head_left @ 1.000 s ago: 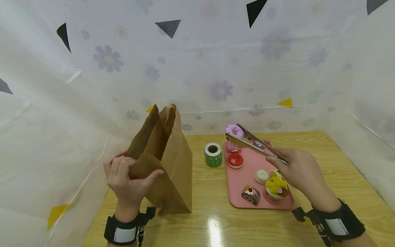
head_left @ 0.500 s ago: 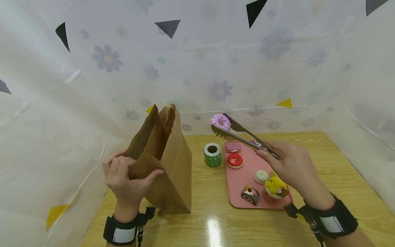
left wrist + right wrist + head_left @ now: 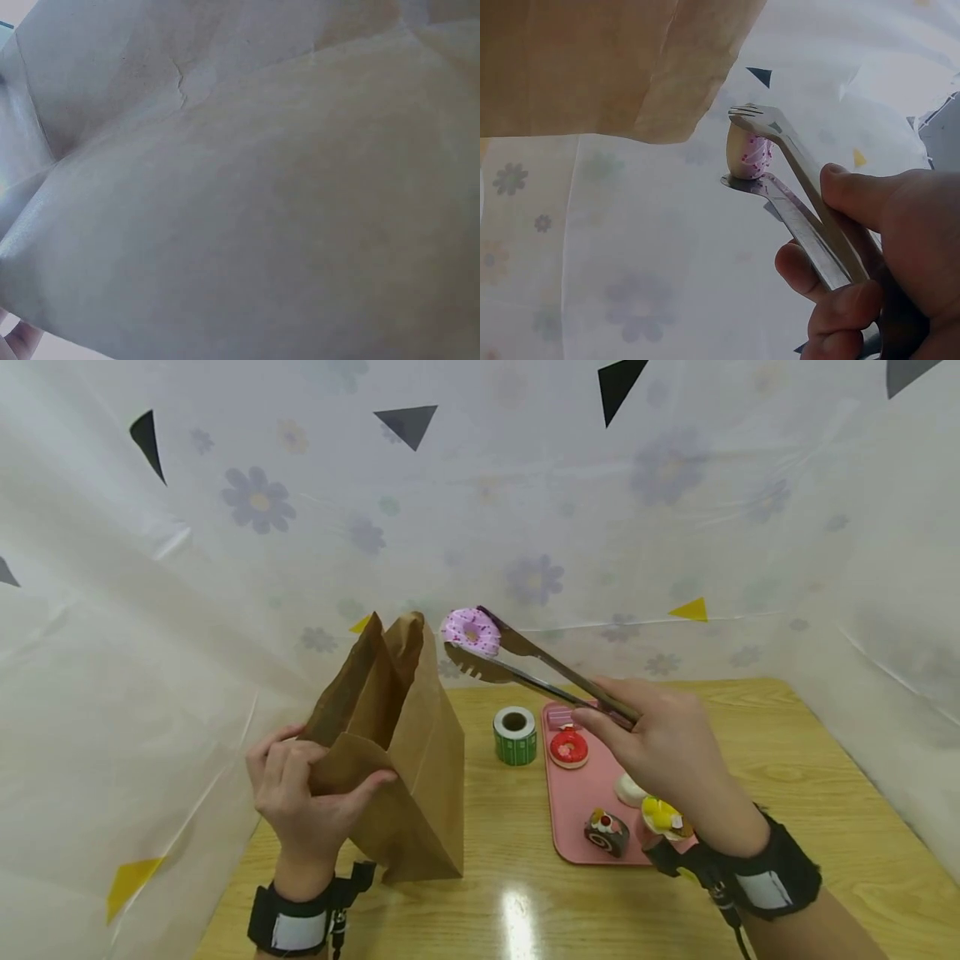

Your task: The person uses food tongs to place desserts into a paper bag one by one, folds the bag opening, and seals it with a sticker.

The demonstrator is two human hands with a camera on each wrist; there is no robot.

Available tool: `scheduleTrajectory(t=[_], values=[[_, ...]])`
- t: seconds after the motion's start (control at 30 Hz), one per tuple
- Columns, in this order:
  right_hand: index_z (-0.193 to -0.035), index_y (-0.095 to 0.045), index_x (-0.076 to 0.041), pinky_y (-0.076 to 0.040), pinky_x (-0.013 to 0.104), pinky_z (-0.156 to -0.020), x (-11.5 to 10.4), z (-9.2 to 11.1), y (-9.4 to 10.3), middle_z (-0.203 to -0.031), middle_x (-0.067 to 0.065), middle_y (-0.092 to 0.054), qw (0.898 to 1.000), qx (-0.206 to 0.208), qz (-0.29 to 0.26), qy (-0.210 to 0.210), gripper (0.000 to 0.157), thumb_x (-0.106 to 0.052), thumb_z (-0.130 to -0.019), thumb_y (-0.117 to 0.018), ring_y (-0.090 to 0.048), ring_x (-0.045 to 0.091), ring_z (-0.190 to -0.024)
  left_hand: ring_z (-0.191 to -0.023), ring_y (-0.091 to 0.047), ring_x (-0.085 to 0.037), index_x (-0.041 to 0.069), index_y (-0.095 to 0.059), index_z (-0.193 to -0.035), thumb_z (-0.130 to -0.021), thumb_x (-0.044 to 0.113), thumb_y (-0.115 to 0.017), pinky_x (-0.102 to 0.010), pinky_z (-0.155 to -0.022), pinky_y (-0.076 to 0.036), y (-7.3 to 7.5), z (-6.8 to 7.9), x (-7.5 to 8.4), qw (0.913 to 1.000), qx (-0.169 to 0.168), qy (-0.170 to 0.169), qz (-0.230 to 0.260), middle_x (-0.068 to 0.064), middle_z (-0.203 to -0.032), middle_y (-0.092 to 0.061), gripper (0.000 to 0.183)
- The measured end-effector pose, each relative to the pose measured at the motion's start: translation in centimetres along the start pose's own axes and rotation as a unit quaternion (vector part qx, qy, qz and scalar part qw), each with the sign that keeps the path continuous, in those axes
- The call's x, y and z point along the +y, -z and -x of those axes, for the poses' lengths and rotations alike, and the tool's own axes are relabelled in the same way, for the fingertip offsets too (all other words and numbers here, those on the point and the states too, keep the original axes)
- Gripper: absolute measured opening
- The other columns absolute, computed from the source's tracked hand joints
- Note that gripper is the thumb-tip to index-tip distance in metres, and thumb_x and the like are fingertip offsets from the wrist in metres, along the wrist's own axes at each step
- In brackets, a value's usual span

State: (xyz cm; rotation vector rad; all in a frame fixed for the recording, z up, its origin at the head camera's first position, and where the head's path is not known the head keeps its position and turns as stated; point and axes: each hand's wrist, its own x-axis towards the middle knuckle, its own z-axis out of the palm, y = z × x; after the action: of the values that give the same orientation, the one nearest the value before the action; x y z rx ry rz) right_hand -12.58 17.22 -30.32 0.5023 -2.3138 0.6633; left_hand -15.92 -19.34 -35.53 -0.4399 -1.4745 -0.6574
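Observation:
My left hand (image 3: 307,797) grips the near edge of an upright brown paper bag (image 3: 431,777), whose mouth stands open; that bag fills the left wrist view. In my right hand (image 3: 667,743) are metal tongs (image 3: 555,681), held up in the air. Their tips pinch a toy donut (image 3: 471,632) with purple icing and sprinkles, just right of the bag's top. In the right wrist view the donut (image 3: 748,152) shows side-on between the two tong ends, apart from the bag (image 3: 592,67). Thumb and fingers wrap the tong arms.
A pink tray (image 3: 558,810) on the wooden table bears a red donut (image 3: 569,748), a chocolate roll cake (image 3: 607,832), a white round piece (image 3: 628,790) and a yellow-topped cup (image 3: 662,815). Beside it stands a green-sided label roll (image 3: 515,737). A patterned curtain hangs behind.
My right hand has carried the tongs and purple donut left and upward, from above the tray's far end to near the bag's opening. The left hand and bag have stayed in place.

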Motion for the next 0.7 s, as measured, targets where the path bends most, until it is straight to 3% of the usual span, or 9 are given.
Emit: scheduleTrajectory(t=[0.3, 0.6, 0.7], values=[[-0.124, -0.078, -0.011, -0.033, 0.020, -0.050, -1.9, -0.8, -0.8, -0.096, 0.003, -0.082, 0.999, 0.005, -0.037, 0.027, 0.043, -0.022, -0.084, -0.088, -0.050, 0.005, -0.059, -0.067, -0.057, -0.043, -0.001, -0.049, -0.067, -0.073, 0.081, -0.076, -0.046, -0.095, -0.049, 0.1, -0.1, 0.1, 1.0000, -0.003, 0.001, 0.000, -0.017, -0.060, -0.048, 0.086], [-0.128, -0.076, -0.012, -0.039, 0.020, -0.052, -3.7, -1.2, -2.0, -0.091, -0.001, -0.079, 0.995, -0.013, -0.092, 0.047, 0.044, -0.022, -0.087, -0.085, -0.047, 0.000, -0.058, -0.068, -0.057, -0.043, -0.001, -0.050, -0.067, -0.073, 0.080, -0.076, -0.046, -0.094, -0.049, -0.1, 0.1, 0.2, 1.0000, -0.002, 0.003, 0.004, -0.017, -0.060, -0.049, 0.086], [-0.127, -0.077, -0.013, -0.036, 0.020, -0.051, -4.2, -1.4, -2.3, -0.084, -0.004, -0.073, 0.992, -0.017, -0.113, 0.045, 0.042, -0.022, -0.087, -0.086, -0.043, 0.000, -0.057, -0.072, -0.059, -0.044, -0.001, -0.050, -0.067, -0.073, 0.080, -0.077, -0.046, -0.094, -0.049, -0.2, 0.2, 0.3, 1.0000, -0.004, 0.000, 0.008, -0.017, -0.061, -0.050, 0.085]])
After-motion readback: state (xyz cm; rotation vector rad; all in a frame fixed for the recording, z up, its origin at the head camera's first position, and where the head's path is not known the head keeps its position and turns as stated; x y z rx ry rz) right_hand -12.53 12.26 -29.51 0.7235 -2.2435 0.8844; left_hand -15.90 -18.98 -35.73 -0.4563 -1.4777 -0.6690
